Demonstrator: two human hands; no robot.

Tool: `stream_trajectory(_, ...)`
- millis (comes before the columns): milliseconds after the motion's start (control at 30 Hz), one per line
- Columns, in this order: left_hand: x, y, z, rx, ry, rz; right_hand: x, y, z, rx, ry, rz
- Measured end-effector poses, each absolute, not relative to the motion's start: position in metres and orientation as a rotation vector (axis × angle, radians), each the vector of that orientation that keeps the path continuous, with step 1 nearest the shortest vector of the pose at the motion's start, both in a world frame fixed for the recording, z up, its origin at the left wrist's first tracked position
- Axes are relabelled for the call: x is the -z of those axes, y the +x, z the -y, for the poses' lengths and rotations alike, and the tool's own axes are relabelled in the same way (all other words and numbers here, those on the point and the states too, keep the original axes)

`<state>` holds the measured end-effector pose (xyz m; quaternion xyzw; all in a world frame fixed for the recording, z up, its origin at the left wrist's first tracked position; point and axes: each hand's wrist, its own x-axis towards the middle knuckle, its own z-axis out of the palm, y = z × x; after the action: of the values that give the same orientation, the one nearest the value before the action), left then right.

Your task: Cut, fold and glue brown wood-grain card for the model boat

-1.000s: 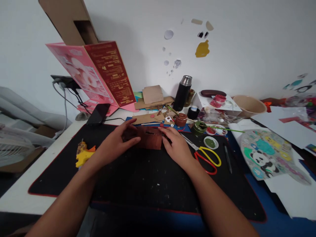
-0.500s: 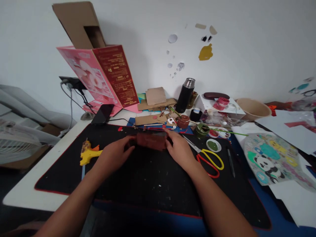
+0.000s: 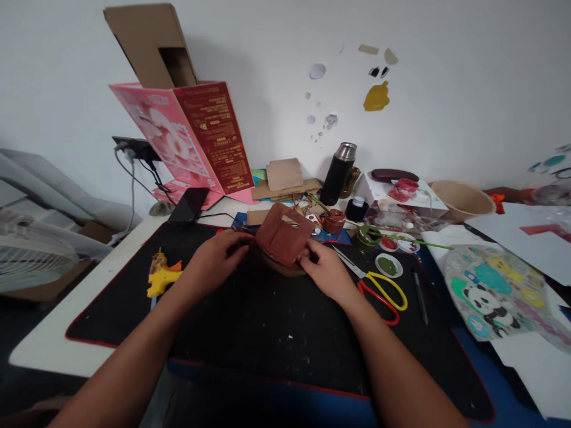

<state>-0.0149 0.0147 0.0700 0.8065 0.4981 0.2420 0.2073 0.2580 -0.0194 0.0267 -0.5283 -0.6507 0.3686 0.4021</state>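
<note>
A reddish-brown piece (image 3: 282,239) with a cut-out opening near its top stands tilted over the black mat (image 3: 267,333), its lower edge curved. My right hand (image 3: 328,267) pinches its lower right corner between thumb and fingers. At its left edge is my left hand (image 3: 217,258), fingertips by the piece and thumb apart from the fingers. Left of that hand lies a yellow glue gun (image 3: 159,276). Scissors with red and yellow handles (image 3: 386,288) lie open to the right of my right hand.
Behind the mat stand a black flask (image 3: 338,175), a brown paint jar (image 3: 333,220), a green paint jar (image 3: 366,236) and cardboard scraps (image 3: 284,175). A phone (image 3: 190,205) lies back left. A dish of green paint (image 3: 388,265) and a black pen (image 3: 420,297) are right.
The brown piece has been tipped up, so its broad face and opening now show. My right hand has shifted slightly down and right. The whole view has moved a little.
</note>
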Motion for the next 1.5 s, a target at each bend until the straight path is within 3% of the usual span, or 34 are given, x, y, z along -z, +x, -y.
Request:
stream_trajectory(500, -0.091, -0.017, -0.009, -0.623, 2.023, -1.265, -0.019, 0.262, 0.015, -1.230, -1.223, 1.383)
stream_trajectory(1333, -0.084, -0.023, -0.017, -0.558, 2.110, -1.171, -0.023, 0.251, 0.023, -1.373, -1.175, 1.489)
stream_trajectory(1500, -0.080, -0.022, -0.026, -0.521, 2.136, -1.152, -0.025, 0.250, 0.026, -1.211, -1.291, 1.631)
